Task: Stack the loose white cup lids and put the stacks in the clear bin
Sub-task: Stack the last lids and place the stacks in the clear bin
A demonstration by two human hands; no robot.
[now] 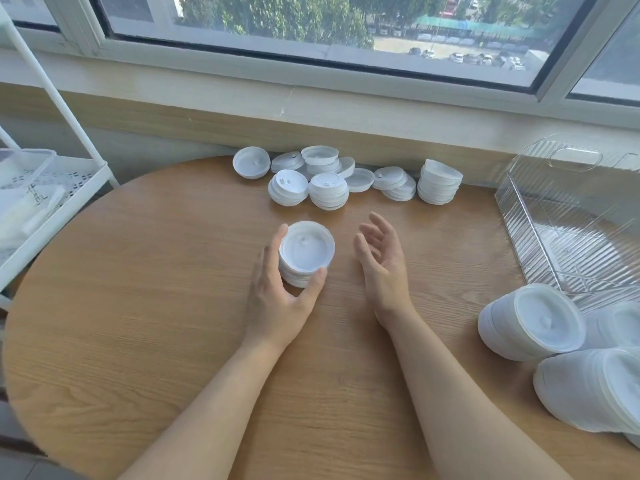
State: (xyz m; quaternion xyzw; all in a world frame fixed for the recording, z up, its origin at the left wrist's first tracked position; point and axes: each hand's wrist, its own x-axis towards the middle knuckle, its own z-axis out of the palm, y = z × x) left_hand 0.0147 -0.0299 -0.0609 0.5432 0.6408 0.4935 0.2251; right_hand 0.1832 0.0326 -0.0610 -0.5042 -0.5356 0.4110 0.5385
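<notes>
**Left hand on a short lid stack, mid-table**

Round wood-grain table (145, 306) set against a wall below a wide window (311, 26).

Left hand (280, 296) grips a short stack of white round plastic cup lids (306, 252), thumb on the near side, fingers curled round the far left edge. The stack stands upright on the table, open side up.

Right hand (381, 265) hovers just right of that stack, palm turned inward, fingers loosely spread, holding nothing and not touching it.

Loose pile of white plastic lids and small part-stacks (343, 180) lies at the far table edge by the wall, well apart from both hands.

Clear ribbed plastic bin (568, 216) sits at the right edge of the table; no lids visible inside.

Three tall lid stacks lying on their sides (540, 323) rest on the table just in front of the bin.

White metal trolley shelf (52, 202) stands to the left, holding a clear tub.
</notes>
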